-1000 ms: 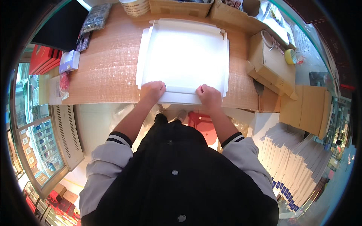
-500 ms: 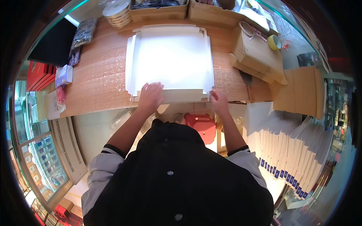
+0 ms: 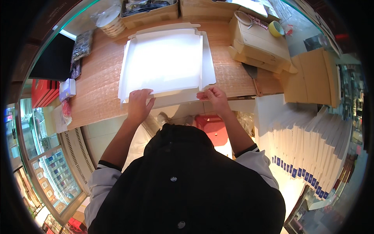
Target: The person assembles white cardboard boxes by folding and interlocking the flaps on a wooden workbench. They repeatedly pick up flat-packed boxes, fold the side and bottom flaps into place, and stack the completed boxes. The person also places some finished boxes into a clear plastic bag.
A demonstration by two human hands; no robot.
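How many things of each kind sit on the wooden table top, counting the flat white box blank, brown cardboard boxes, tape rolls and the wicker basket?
White box blank, held at its near edge by the left hand and right hand: 1
Brown cardboard boxes: 3
Yellow tape roll: 1
Wicker basket: 1
Total: 6

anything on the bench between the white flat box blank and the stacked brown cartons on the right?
Head view: no. Only bare wooden benchtop separates the white box blank from the brown cartons. Both hands grip the blank's near edge, away from that strip.
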